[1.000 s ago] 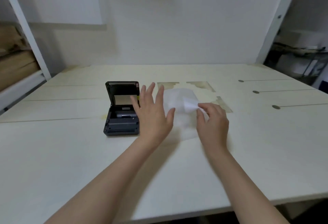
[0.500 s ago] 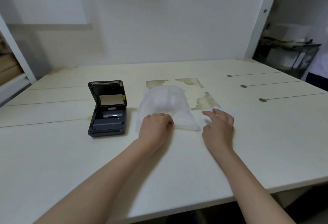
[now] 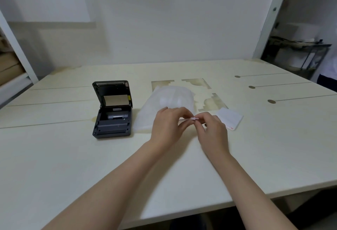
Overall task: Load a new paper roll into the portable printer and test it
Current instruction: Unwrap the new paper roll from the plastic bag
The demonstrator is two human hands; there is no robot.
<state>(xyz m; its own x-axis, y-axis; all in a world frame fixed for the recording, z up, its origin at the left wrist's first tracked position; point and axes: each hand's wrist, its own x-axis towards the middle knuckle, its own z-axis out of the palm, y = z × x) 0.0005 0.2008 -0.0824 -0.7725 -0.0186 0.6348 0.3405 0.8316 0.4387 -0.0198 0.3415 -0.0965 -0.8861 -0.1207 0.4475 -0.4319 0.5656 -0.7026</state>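
The dark portable printer (image 3: 112, 113) sits on the table with its lid open and its paper bay showing. To its right lies a white translucent bag (image 3: 169, 100) with a pale roll shape visible inside. My left hand (image 3: 168, 126) and my right hand (image 3: 212, 129) meet at the bag's near edge, both pinching the thin white edge of the bag (image 3: 189, 119) between thumb and fingers. A small folded white paper slip (image 3: 230, 118) lies just right of my right hand.
The cream table (image 3: 73, 157) has brown peeled patches (image 3: 209, 102) behind the bag and round holes (image 3: 271, 101) with slots on the right. Shelving with cardboard stands at far left (image 3: 9, 69), a dark rack (image 3: 299, 56) at far right.
My right hand let go of the white slip, which now lies on the table. Both hands came together at the bag's near edge and pinched it.
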